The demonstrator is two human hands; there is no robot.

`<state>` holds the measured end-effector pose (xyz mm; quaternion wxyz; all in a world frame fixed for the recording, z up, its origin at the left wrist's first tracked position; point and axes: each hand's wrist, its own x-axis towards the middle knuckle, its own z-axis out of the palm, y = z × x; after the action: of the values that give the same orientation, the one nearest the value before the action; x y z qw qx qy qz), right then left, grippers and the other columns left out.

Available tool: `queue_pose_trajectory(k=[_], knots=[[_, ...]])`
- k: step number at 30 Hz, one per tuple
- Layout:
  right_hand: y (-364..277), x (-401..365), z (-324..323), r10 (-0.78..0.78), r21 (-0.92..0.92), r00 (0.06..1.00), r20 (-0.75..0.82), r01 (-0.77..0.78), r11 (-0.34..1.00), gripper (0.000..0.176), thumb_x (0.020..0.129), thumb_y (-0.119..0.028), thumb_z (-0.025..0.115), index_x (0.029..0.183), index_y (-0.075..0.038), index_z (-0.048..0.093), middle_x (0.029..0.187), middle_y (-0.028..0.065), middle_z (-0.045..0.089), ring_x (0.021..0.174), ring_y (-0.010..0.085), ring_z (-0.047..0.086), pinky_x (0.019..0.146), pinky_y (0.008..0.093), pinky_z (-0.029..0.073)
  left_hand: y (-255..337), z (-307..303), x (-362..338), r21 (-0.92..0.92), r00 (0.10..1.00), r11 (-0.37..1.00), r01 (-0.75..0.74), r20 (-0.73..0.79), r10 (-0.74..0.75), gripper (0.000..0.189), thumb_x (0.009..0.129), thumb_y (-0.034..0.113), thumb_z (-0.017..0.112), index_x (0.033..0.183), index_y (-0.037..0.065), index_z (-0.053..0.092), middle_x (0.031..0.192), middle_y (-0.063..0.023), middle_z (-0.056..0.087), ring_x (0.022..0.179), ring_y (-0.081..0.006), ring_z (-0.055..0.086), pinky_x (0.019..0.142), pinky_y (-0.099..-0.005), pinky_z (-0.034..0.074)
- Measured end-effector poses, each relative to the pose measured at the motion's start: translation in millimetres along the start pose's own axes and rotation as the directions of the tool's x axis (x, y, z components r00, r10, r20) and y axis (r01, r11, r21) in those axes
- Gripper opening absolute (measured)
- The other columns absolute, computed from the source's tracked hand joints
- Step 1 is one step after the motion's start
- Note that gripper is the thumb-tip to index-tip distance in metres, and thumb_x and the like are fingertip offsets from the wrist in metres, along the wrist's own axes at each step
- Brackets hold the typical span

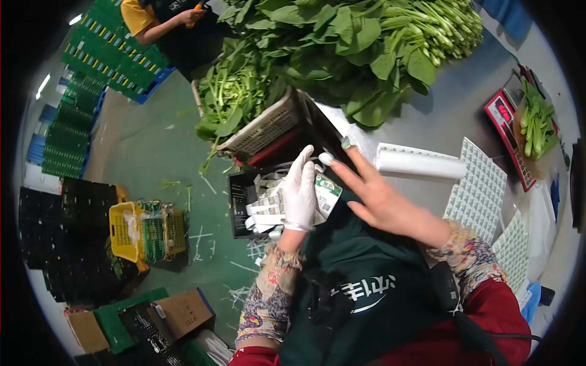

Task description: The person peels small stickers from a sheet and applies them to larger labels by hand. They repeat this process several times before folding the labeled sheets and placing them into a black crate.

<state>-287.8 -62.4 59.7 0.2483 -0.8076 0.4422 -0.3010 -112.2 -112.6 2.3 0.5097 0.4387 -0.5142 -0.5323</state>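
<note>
My left hand (300, 194), in a white glove, is held up with its fingers stretched out and nothing visible in it. It is above a black crate (237, 210) with paper strips, labels and a green-and-white packet (328, 191) inside. To its right, my bare right hand (386, 204) has its fingers spread. A white cover (326, 158) sits on one fingertip. At another fingertip is a small greenish piece (347, 143), too small to make out. Both hands are in front of my dark green apron (366, 268).
Leafy greens (342, 43) are heaped on the table, beside a grey crate (262, 134). Right of my hands are a white roll (421, 163), label sheets (479, 189) and a red scale (510, 134) with greens. A yellow basket (124, 232) stands on the floor. Another person (165, 27) works at upper left.
</note>
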Motion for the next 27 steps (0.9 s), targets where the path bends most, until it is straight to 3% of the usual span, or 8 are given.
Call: queue_pose_trajectory(k=[2,7,8,10,12,15,18,27], knots=[[-9,15,33,-0.013,-0.141,0.999,-0.053,0.006,0.990,0.073,0.073,0.006,0.054,0.140,-0.013,0.032,0.146,0.0247,0.019,0.128,0.0442,0.031,0.103,0.0481,0.031,23,-13,-17,0.096,0.999,0.995,-0.025,-0.030,0.028,0.037,0.097,0.014,0.039,0.129,-0.005,0.045,0.127,-0.0135,0.052,0.116,-0.0186,0.048,0.099,-0.0285,0.036],[-36,50,58,-0.210,-0.268,0.968,-0.139,0.167,0.949,0.054,0.074,0.002,0.054,0.127,-0.007,0.047,0.144,0.0178,0.029,0.125,0.0390,0.038,0.097,0.0527,0.035,38,-66,-61,-0.247,0.999,0.969,0.023,-0.028,-0.030,0.046,0.098,0.035,0.039,0.130,0.002,0.041,0.133,-0.0105,0.041,0.116,-0.0162,0.044,0.098,-0.0301,0.035],[-40,56,57,-0.230,-0.267,0.963,-0.142,0.187,0.945,0.052,0.074,0.000,0.054,0.126,-0.007,0.049,0.143,0.0173,0.031,0.124,0.0387,0.038,0.097,0.0530,0.036,34,-73,-63,-0.018,0.980,0.998,0.066,-0.187,-0.068,0.038,0.096,0.030,0.047,0.119,0.000,0.053,0.120,-0.0095,0.053,0.103,-0.0119,0.052,0.090,-0.0273,0.042],[-38,64,60,-0.272,-0.351,0.958,-0.086,0.227,0.909,0.049,0.075,-0.006,0.056,0.124,-0.006,0.049,0.143,0.0151,0.033,0.125,0.0364,0.038,0.095,0.0545,0.037,27,-107,-92,0.119,0.942,0.935,0.335,-0.006,-0.337,0.027,0.092,0.023,0.056,0.102,-0.002,0.064,0.094,-0.0037,0.063,0.082,-0.0080,0.057,0.075,-0.0230,0.046],[-23,73,68,-0.183,-0.473,0.983,-0.010,0.157,0.867,0.049,0.074,-0.003,0.056,0.122,-0.005,0.052,0.139,0.0171,0.037,0.123,0.0359,0.041,0.096,0.0504,0.038,36,-102,-103,-0.077,0.900,0.914,0.398,-0.163,-0.405,0.021,0.090,0.016,0.060,0.095,-0.003,0.067,0.077,0.0002,0.063,0.068,-0.0039,0.054,0.060,-0.0198,0.045],[4,70,74,0.036,0.041,0.995,-0.094,-0.032,0.999,0.038,0.081,-0.003,0.058,0.118,-0.001,0.055,0.131,0.0225,0.045,0.101,0.0362,0.056,0.091,0.0374,0.045,36,-101,-102,-0.095,0.896,0.940,0.327,-0.286,-0.341,0.021,0.091,0.016,0.058,0.092,-0.003,0.067,0.075,0.0004,0.062,0.065,-0.0030,0.051,0.056,-0.0210,0.042],[-35,70,59,0.114,0.609,0.965,0.237,-0.239,0.757,0.047,0.080,-0.012,0.065,0.124,-0.004,0.052,0.132,0.0162,0.044,0.090,0.0179,0.061,0.081,0.0300,0.050,26,-101,-101,0.007,0.915,0.966,0.259,-0.321,-0.243,0.022,0.092,0.017,0.056,0.086,-0.003,0.064,0.070,0.0014,0.059,0.062,-0.0038,0.048,0.054,-0.0218,0.040],[-50,65,74,0.066,0.549,0.940,0.333,-0.251,0.798,0.056,0.074,-0.005,0.064,0.127,-0.004,0.047,0.127,0.0136,0.046,0.073,0.0129,0.058,0.073,0.0284,0.050,25,-87,-95,-0.034,0.917,0.963,0.267,-0.299,-0.264,0.021,0.092,0.016,0.054,0.089,-0.003,0.063,0.073,-0.0009,0.061,0.064,-0.0042,0.049,0.054,-0.0236,0.041]])
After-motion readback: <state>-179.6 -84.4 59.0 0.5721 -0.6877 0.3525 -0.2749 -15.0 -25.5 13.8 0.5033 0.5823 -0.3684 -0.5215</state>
